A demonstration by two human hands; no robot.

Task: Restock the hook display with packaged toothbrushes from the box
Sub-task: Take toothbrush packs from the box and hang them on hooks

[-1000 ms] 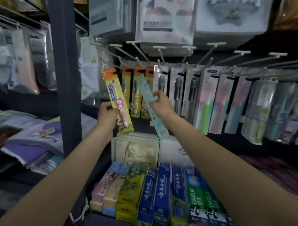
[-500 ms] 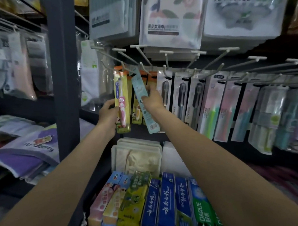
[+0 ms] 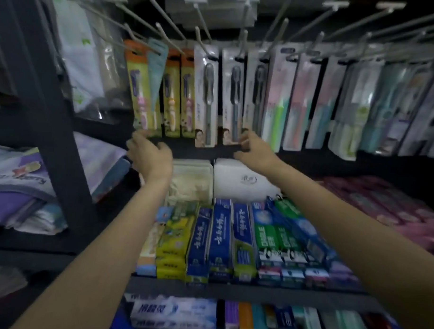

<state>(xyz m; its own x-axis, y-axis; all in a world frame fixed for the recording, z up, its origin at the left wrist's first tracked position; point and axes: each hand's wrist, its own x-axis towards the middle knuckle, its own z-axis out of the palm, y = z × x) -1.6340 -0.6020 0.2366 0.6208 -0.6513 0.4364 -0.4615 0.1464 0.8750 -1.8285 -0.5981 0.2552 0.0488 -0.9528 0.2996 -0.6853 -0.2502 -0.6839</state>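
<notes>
both packs now hang (image 3: pixel 142 88); left hand (image 3: pixel 151 157), right hand (image 3: pixel 254 151) empty.

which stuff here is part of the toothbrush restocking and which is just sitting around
Job: yellow toothbrush pack, teal pack, hooks, left hand, right hand.

Lying about: toothpaste boxes, white pouch, folded cloths.
</notes>
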